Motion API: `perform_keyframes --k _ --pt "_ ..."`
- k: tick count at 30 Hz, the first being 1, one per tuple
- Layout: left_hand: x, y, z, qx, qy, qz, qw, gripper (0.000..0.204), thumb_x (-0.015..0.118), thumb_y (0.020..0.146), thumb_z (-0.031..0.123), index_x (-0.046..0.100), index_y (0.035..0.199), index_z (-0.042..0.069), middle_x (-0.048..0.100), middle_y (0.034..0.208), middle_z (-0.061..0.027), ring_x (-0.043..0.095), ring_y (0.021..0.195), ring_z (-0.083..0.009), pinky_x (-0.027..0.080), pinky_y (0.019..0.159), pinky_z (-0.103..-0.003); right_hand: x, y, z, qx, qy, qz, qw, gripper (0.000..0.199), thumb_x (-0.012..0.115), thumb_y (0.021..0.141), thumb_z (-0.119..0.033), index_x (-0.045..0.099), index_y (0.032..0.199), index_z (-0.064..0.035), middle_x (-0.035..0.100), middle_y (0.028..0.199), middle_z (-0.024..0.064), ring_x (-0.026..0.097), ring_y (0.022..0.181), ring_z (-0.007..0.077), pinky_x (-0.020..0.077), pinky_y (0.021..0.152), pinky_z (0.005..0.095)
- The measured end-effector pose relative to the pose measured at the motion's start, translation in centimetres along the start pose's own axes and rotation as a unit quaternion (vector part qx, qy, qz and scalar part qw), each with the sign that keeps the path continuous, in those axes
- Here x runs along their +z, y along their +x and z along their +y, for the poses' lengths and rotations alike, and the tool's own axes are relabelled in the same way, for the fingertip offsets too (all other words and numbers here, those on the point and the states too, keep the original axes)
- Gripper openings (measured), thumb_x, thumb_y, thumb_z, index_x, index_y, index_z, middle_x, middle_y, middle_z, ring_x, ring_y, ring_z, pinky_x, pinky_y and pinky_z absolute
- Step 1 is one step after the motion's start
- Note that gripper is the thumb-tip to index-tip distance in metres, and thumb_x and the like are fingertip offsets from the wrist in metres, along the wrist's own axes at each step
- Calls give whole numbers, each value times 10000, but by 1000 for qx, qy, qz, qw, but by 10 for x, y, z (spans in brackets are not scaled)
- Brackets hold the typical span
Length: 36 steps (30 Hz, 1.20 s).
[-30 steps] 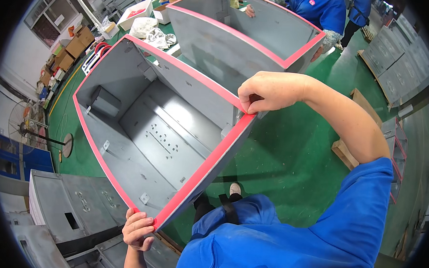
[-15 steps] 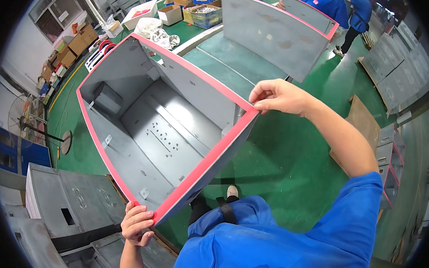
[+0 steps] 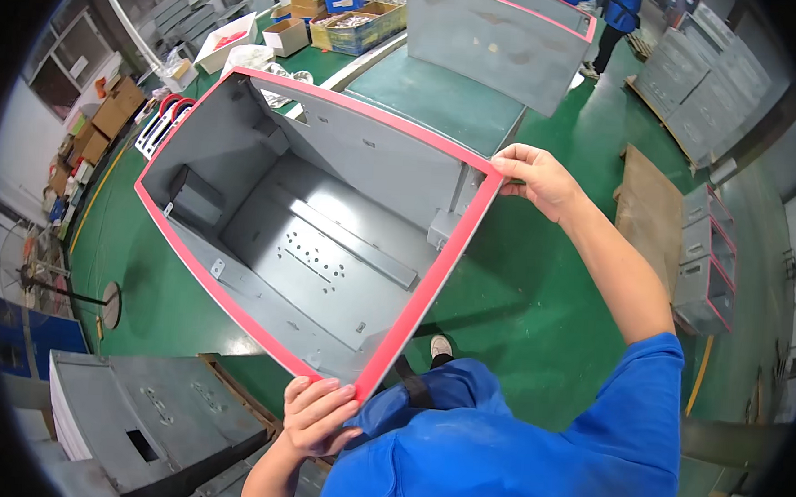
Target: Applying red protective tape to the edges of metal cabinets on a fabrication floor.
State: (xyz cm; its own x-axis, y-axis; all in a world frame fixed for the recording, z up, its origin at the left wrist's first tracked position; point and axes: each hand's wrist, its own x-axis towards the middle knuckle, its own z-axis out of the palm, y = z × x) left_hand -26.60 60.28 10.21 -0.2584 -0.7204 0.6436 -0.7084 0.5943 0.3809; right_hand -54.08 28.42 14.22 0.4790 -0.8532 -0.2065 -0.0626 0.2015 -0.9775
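A grey metal cabinet [image 3: 379, 171], open side up, stands tilted before me, with red edging [image 3: 434, 291] along its rim. Inside are brackets, a strip across the floor panel and a cluster of punched holes. At the near corner, my left hand [image 3: 319, 415] is closed round the red edge, fingers over the top. My right hand [image 3: 544, 182] pinches the right-hand corner between thumb and fingers. The cabinet's underside and what bears it are hidden.
Beyond it a green-topped workbench [image 3: 423, 106] carries another red-edged grey cabinet [image 3: 494, 51]. Boxes of small parts [image 3: 360, 30] sit behind. Grey cabinets [image 3: 151, 416] lie at lower left, more [image 3: 699, 93] stand at right near a brown board [image 3: 648, 203]. A co-worker [image 3: 619, 22] stands far off.
The cabinet has swung and shifted rightward, its near corner closer to my body's middle. Both hands have moved right with its corners, the right one also farther away. The view has shifted a little.
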Motion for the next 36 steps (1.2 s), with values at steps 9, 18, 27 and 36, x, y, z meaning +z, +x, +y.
perform_keyframes --k 9,18,27,36 --pt "5 2 -23 116 -41 -5 992 345 671 706 262 624 997 83 595 1088 -49 544 1015 -199 270 978 -353 23 -12 16 -35 -21 134 990 181 616 802 -281 578 833 -107 580 827 -3 526 801 100 409 731 264" --pt "-37 39 -24 171 -153 -136 964 393 646 729 215 577 1075 42 573 1119 -106 510 1088 -260 329 941 -414 32 -16 35 -88 17 260 961 179 519 851 -242 576 864 -72 588 847 19 548 772 127 428 697 281" --pt "38 164 -48 -425 -563 -186 684 476 469 877 167 339 1258 -85 454 1235 -165 450 1132 -227 344 949 -333 68 -81 54 -192 -67 380 902 218 487 883 -178 552 1014 -17 586 959 66 556 898 135 453 753 266" --pt "51 167 -28 -465 -643 -192 578 328 409 892 112 444 1176 -48 566 1049 -115 553 938 -156 442 822 -276 78 -103 61 -212 -78 289 930 184 513 867 -117 554 1007 -5 592 960 58 551 902 118 447 770 251"
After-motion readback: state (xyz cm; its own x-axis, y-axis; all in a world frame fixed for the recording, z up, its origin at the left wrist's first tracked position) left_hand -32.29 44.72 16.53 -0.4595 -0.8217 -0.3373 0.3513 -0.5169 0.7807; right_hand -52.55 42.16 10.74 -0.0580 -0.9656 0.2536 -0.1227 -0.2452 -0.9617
